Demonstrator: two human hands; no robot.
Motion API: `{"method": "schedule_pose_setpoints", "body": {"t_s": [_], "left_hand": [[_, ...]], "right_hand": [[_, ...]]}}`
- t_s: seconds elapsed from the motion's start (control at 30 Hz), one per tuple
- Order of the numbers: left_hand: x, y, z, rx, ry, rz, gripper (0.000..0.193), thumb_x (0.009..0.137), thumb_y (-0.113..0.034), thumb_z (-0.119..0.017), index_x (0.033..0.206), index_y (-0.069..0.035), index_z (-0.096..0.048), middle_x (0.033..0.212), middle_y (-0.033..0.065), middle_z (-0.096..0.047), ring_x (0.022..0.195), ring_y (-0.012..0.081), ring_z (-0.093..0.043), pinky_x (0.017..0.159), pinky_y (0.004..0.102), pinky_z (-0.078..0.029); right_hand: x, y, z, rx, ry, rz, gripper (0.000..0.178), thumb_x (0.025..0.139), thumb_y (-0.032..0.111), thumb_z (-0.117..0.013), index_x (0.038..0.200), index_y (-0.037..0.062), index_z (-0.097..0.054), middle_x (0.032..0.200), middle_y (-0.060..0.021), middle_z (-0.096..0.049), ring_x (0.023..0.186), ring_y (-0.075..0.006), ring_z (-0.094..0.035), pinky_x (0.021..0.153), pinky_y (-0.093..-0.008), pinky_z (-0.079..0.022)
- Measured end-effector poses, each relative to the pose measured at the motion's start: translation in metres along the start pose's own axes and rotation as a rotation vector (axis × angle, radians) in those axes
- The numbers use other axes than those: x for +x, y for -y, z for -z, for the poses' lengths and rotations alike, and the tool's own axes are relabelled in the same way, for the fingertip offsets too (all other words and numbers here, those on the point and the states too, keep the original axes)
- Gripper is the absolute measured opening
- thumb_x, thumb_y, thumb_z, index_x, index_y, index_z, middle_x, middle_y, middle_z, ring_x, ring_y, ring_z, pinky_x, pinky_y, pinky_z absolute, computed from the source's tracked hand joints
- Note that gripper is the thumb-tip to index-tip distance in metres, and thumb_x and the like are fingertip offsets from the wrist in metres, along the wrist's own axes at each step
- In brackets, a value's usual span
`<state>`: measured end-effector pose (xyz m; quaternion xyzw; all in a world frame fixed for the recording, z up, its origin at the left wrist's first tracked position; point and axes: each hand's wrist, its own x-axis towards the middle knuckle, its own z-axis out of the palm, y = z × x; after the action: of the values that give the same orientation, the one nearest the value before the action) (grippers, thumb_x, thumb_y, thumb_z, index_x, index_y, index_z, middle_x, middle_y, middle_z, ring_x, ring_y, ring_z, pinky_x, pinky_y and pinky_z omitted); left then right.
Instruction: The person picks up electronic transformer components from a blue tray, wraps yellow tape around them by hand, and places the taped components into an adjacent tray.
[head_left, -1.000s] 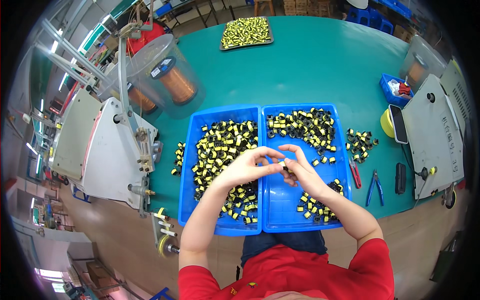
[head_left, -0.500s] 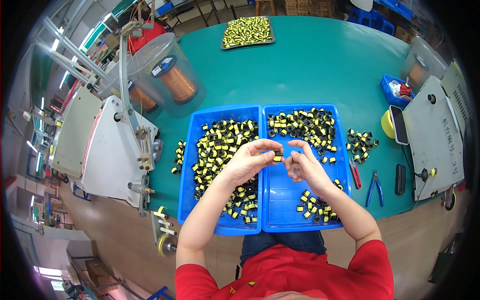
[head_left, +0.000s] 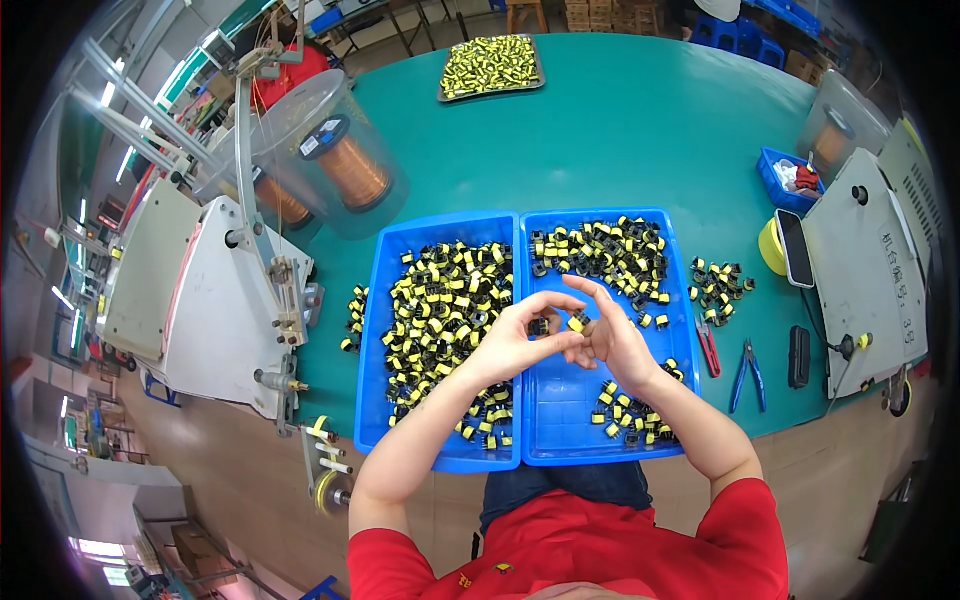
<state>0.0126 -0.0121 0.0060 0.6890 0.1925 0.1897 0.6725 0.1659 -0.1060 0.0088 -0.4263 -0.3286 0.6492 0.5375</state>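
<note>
Clock bearings are taken from the component between the hands, 12 pointing away from the wearer. Left hand and right hand are close together above the right bin, left thumb tip meeting or nearly meeting the right fingers. One small yellow-and-black component sits tilted between the fingertips; cannot tell which hand grips it. A second component shows inside the loop of left thumb and forefinger; whether held or lying below, cannot tell. Right forefinger extends towards 11, other right fingers curled. At 9, the left bin, blue, carries a dense heap of like components, the bins side by side on the green counter. In the right bin, also blue: far cluster at 1, near cluster at 5. Loose components lie outside the right bin, between 2 and 3. Between 3 and 4: red-handled snips and blue pliers. At 3: black case. Between 2 and 3: phone, upright against a yellow round object. Between 11 and 12, far off: metal tray filled with yellow-and-black pieces. At 10: copper-wire spool.
</note>
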Motion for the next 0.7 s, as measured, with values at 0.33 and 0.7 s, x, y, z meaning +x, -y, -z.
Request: {"method": "schedule_pose_setpoints", "body": {"t_s": [0.33, 0.7], "left_hand": [[0.001, -0.004, 0.012, -0.440, -0.010, 0.221, 0.033, 0.083, -0.010, -0.058, 0.115, 0.001, -0.054, 0.096, 0.0038, -0.056, 0.076, 0.0088, -0.049, 0.066, 0.0230, -0.040], [-0.003, -0.013, 0.030, -0.641, 0.126, 0.225, 0.038, 0.085, -0.016, -0.053, 0.117, 0.004, -0.050, 0.095, 0.0102, -0.055, 0.071, 0.0144, -0.045, 0.065, 0.0283, -0.039]], "right_hand": [[0.002, -0.002, -0.001, -0.082, -0.026, 0.104, 0.048, 0.095, 0.034, -0.030, 0.137, 0.0126, -0.020, 0.073, -0.0079, -0.055, 0.059, -0.0116, -0.049, 0.052, -0.0234, -0.034], [0.010, -0.006, 0.004, -0.135, -0.154, 0.057, 0.042, 0.096, 0.038, -0.030, 0.129, 0.0109, -0.032, 0.073, -0.0046, -0.053, 0.059, -0.0099, -0.047, 0.052, -0.0228, -0.035]]}}
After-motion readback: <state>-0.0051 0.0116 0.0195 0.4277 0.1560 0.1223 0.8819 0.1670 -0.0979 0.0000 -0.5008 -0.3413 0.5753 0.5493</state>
